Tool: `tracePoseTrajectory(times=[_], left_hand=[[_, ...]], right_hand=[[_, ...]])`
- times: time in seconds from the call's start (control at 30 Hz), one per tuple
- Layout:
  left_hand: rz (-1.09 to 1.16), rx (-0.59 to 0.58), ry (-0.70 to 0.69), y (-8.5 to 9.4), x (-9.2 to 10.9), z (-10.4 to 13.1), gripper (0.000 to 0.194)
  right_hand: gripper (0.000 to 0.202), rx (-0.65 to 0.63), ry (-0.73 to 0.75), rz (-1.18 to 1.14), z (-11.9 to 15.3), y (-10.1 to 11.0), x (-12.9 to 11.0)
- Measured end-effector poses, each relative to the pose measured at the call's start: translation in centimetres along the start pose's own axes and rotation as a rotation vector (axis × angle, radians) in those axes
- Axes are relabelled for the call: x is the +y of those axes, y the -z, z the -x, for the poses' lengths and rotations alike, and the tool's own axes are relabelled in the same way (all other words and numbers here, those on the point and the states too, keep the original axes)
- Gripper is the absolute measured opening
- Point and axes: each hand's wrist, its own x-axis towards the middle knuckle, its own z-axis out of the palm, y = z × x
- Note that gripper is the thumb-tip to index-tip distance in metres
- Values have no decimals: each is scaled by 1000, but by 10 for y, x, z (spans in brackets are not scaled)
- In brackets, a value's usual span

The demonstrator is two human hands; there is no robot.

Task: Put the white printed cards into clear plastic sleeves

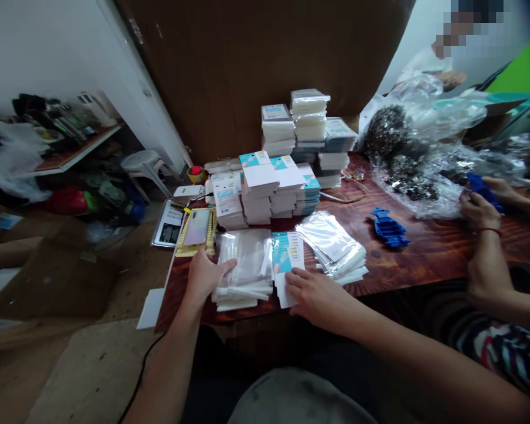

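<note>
The printed card (287, 250), blue and white, lies on the wooden table (428, 244); I take it as landmark. The right hand (315, 294) rests on its lower part with bent fingers; whether they pinch it, I cannot tell. Just left of the card is a stack of clear plastic bags (247, 250), and the left hand (206, 272) is at this stack's left side, open, with thumb spread. Just right of the card, a pile of filled bags (333, 241) contains white cards. Farther left, a yellow tray (211, 227) holds a phone (196, 227). Far right, a large transparent bag (444, 207) contains dark shiny pieces (386, 126). Behind the card stand card stacks (260, 176), limiting room there. Its lower end is near the table's front edge. Between the filled bags and a blue plastic part (388, 229), farther right, wood surface shows.
</note>
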Motion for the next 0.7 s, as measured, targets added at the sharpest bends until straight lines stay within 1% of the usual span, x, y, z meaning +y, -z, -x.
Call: tracePoseTrajectory(times=[0.03,0.07,0.1,0.13,0.17,0.2,0.27,0.3,0.33,0.37,0.4,0.43,0.47,0.5,0.53,0.6,0.67,0.7], left_hand=[[46,-1,18,2,-2,-1,74],[85,9,15,3,-4,0,65],[128,24,-6,5,-5,0,54],[192,38,-36,7,-5,2,43],[294,49,-66,8,-4,4,35],[440,45,-84,9,-2,6,30],[798,-27,-66,11,7,10,30],[964,-85,-36,11,13,10,31],[1096,-151,-4,11,19,11,31],[1188,-209,27,10,24,10,30],[1243,-252,54,8,29,9,28],[1279,-280,77,6,34,8,25],[1310,-297,102,2,38,8,23],[1343,-306,129,-2,41,7,21],[1377,-313,157,-7,44,8,20],[1425,-335,185,-20,49,11,21],[1391,-349,179,-35,52,17,28],[1332,-338,170,-42,54,20,32]], right_hand=[[16,-31,16,16,1,2,-2],[14,-42,27,15,4,4,-1],[16,-31,26,-3,8,6,1],[19,7,8,-31,12,10,5],[21,81,-40,-59,18,14,10],[19,199,-123,-83,24,19,15],[16,530,-375,-178,35,29,27],[17,699,-509,-288,39,33,32],[20,826,-624,-455,41,36,35],[23,891,-704,-665,41,38,38],[26,891,-743,-889,38,37,39],[29,840,-753,-1090,32,34,39],[30,773,-758,-1243,24,29,38],[30,705,-771,-1344,14,22,36],[28,654,-799,-1400,3,13,35],[23,597,-865,-1436,-20,-4,33],[19,572,-899,-1411,-37,-19,31],[18,560,-893,-1400,-41,-23,31]])
